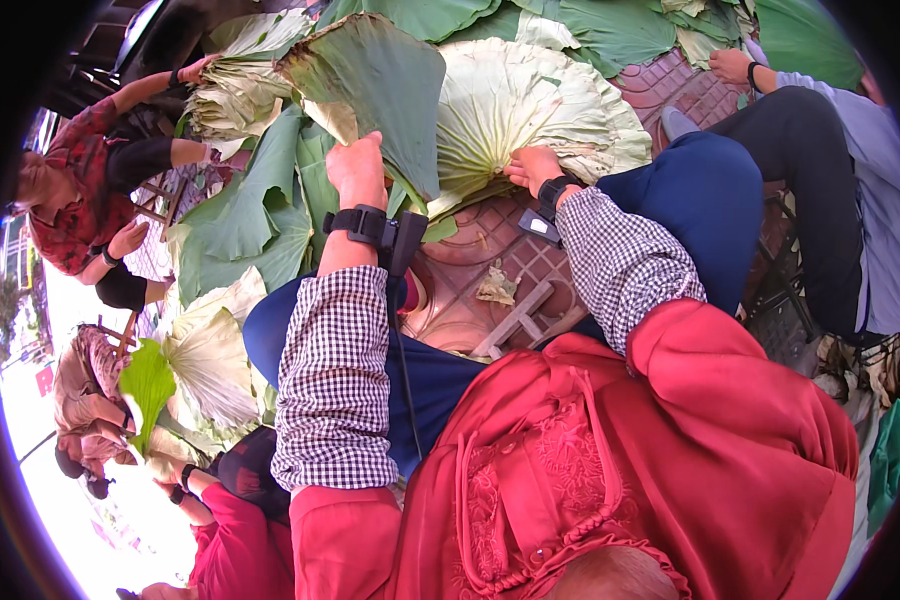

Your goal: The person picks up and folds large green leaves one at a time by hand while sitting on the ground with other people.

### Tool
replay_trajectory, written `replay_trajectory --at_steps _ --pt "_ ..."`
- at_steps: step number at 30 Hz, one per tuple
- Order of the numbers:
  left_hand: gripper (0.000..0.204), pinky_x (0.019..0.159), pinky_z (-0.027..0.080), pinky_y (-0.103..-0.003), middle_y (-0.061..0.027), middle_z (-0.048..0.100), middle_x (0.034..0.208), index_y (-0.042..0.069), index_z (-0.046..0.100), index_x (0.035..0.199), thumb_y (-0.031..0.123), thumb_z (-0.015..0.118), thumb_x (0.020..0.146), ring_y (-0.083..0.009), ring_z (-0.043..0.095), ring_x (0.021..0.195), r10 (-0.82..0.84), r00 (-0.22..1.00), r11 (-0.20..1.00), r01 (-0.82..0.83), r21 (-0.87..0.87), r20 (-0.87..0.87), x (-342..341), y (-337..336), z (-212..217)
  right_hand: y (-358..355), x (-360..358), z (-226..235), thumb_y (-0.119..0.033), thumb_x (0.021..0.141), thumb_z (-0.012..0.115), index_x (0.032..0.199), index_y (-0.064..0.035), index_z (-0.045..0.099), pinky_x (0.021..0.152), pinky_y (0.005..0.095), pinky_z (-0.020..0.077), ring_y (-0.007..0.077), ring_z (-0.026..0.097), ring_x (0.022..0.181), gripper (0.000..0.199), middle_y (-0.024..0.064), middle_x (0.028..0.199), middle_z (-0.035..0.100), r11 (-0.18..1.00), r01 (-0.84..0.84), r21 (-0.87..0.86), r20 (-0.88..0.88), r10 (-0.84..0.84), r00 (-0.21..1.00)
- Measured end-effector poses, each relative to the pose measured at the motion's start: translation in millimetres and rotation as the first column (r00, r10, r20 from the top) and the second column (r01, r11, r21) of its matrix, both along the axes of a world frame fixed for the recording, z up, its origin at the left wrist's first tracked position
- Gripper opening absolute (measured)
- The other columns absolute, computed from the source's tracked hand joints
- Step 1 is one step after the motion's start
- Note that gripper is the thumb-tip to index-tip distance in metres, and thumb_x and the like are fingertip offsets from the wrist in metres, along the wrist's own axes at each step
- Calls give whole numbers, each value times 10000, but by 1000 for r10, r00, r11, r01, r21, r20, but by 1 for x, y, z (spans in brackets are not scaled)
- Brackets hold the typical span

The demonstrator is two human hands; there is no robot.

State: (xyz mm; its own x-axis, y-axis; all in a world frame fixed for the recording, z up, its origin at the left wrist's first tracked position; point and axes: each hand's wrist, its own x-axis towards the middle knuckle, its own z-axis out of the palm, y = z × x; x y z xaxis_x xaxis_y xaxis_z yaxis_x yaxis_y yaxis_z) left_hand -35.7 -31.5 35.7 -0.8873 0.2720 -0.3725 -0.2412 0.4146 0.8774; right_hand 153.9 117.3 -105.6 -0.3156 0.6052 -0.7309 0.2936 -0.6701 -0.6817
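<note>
My left hand (pixel 357 172) is closed around a large lotus leaf (pixel 395 95), green-grey and half folded, which stands up beyond the fist. A wide, pale, dried-looking lotus leaf (pixel 530 100) lies spread in front of me, its veins running together near the front edge. At that edge my right hand (pixel 533 168) has its fingers curled onto the pale leaf; the fingertips are partly hidden. Green lotus leaves (pixel 255 215) are layered to the left of my left hand. Both wrists wear black straps, and a dark device sits by the left one.
Red patterned paving (pixel 470 250) shows between my knees, with a leaf scrap (pixel 497 285) on it. More green leaves (pixel 610 30) lie at the far side. Co-workers sit at the left, one touching a leaf stack (pixel 235 100); another person (pixel 820 180) sits close on the right.
</note>
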Motion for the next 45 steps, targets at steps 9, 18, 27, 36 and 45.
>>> replay_trajectory --at_steps 9,18,27,36,45 --pt "305 522 494 -422 -107 570 813 -23 500 986 136 660 780 -245 575 637 46 999 999 -46 2 2 -13 -18 -10 -12 -41 28 -84 813 626 798 -66 524 424 243 378 103 494 513 104 1 664 525 996 -43 -72 -234 25 972" --pt "316 702 479 -360 -140 646 901 -32 618 991 157 695 750 -238 607 761 122 992 993 -122 -3 43 -7 -4 -3 -65 -61 59 -63 663 622 872 -15 601 852 378 450 343 537 1013 216 157 1142 551 183 -158 970 69 417 906" --pt "343 647 467 -338 -71 656 819 -52 638 941 181 738 710 -195 585 671 -225 970 959 205 193 88 17 1 31 -92 -51 103 -90 678 579 842 -18 609 894 383 452 299 504 1106 182 114 1251 495 -114 -297 948 308 558 770" --pt "389 763 489 -364 -182 672 879 -26 652 917 261 724 666 -305 650 815 -104 974 960 47 -275 -199 -14 -15 -6 -79 -58 91 -156 716 597 938 -84 621 900 392 440 300 534 1044 235 78 1151 565 5 -261 965 181 705 685" --pt "324 675 472 -349 -144 632 824 -52 604 888 164 733 682 -233 588 704 143 988 985 -149 -92 -62 -12 -16 -10 -5 -17 13 -381 798 606 1251 -169 512 989 468 356 401 322 1223 508 196 1287 368 452 -711 538 621 358 697"
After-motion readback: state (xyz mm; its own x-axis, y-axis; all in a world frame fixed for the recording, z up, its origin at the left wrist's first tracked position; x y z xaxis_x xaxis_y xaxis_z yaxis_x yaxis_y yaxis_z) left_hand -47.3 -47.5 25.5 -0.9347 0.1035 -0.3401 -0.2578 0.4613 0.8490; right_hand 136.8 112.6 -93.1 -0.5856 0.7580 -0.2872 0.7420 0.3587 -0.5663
